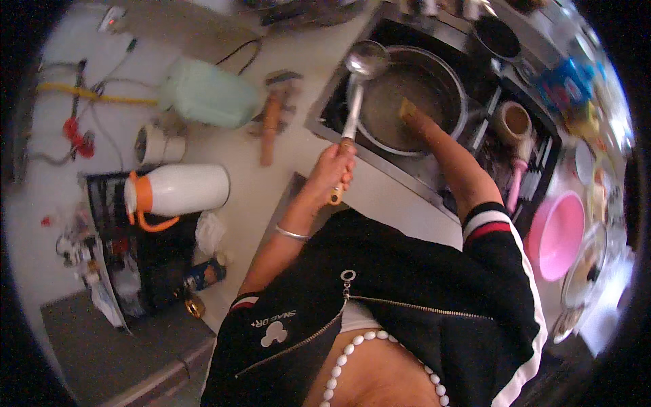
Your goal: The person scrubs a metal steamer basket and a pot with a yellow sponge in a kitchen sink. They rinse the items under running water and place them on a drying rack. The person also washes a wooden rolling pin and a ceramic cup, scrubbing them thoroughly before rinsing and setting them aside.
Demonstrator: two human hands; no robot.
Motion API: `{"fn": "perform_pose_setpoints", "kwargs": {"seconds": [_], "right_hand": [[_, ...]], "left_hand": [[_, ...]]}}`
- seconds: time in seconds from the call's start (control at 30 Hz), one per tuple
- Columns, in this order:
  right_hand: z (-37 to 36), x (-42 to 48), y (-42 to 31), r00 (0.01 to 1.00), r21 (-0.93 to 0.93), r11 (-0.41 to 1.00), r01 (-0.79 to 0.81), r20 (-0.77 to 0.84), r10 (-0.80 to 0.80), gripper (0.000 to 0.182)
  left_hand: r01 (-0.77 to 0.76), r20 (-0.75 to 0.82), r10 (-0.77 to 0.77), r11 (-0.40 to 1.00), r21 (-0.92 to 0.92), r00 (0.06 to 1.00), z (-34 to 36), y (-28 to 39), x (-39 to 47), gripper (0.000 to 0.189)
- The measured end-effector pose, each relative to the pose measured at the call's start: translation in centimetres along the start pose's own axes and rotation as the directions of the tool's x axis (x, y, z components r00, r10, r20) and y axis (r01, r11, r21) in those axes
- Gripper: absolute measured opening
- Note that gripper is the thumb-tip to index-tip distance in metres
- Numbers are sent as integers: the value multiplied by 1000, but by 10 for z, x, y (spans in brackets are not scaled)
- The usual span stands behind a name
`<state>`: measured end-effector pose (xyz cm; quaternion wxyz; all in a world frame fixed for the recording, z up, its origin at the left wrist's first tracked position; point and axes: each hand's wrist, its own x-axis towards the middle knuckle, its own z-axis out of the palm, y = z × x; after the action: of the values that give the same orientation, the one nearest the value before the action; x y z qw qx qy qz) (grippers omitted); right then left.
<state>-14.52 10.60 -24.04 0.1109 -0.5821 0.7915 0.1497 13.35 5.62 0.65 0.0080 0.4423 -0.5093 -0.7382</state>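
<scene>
My left hand [333, 172] grips the handle of a metal ladle [367, 60], whose round bowl is raised over the left rim of a wide metal pot [460, 119]. Greyish-brown liquid [385, 104] fills part of the pot; its depth is hard to tell. From the right, my right hand [421, 123] reaches over the pot's near rim. Its fingers hold a small yellowish piece [406, 109], too blurred to name, above or at the liquid. The pot sits on a dark gas stove [333, 114].
Right of the pot stand a small brown-lined container [513, 121], a pink-handled tool [518, 185] and a pink basin [559, 236]. Leftward are a wooden-handled tool [270, 127], a pale green container [208, 94], a white-and-orange thermos jug [185, 189] and a black rack [163, 264].
</scene>
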Motion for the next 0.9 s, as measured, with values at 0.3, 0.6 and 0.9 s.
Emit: {"fn": "perform_pose_setpoints", "kwargs": {"seconds": [0.3,0.6,0.9], "right_hand": [[-155,-36,-70,785,619,565,545,-613,-86,33],[-301,-217,-287,-224,712,-355,606,-276,-935,33],[-341,-248,-329,-526,779,-381,499,-78,-847,34]], "left_hand": [[-43,116,36,998,53,993,-7,-21,-2,16],[-287,-15,309,898,334,951,9,-24,-5,25],[-378,-60,407,885,271,911,-11,-31,58,24]]}}
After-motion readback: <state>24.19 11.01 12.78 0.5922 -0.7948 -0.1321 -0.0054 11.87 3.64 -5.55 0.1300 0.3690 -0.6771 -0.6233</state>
